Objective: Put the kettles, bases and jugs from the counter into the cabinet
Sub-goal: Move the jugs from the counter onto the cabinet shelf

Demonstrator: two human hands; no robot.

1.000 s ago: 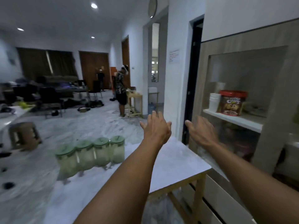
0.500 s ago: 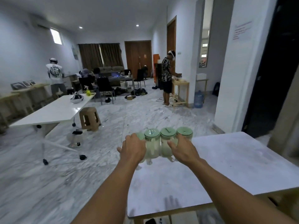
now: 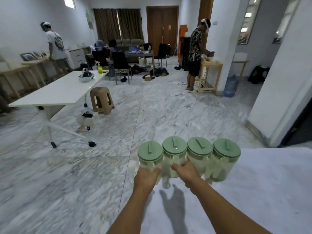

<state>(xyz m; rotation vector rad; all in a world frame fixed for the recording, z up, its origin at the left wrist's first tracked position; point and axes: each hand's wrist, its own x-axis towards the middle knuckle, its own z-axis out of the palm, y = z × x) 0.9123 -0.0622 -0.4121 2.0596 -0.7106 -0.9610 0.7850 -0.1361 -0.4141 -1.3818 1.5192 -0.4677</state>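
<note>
Four clear jugs with pale green lids stand side by side at the far left corner of the white counter [image 3: 256, 191]. My left hand [image 3: 146, 174] is closed around the near side of the leftmost jug [image 3: 150, 154]. My right hand [image 3: 186, 171] is closed on the near side of the third jug [image 3: 200, 149], its thumb lying against the second jug [image 3: 174, 147]. The fourth jug [image 3: 226, 154] stands untouched at the right end. Both hands hide the jugs' lower fronts. The cabinet is out of view.
Marble floor lies beyond the counter's left edge. A white folding table [image 3: 55, 93] and a brown stool [image 3: 101, 100] stand at the left. Two people [image 3: 195, 53] stand at wooden tables further back. A white wall corner [image 3: 278, 92] rises at the right.
My view swung left from the cabinet to the jugs. Both hands went from open in the air down to the row of jugs and closed on them.
</note>
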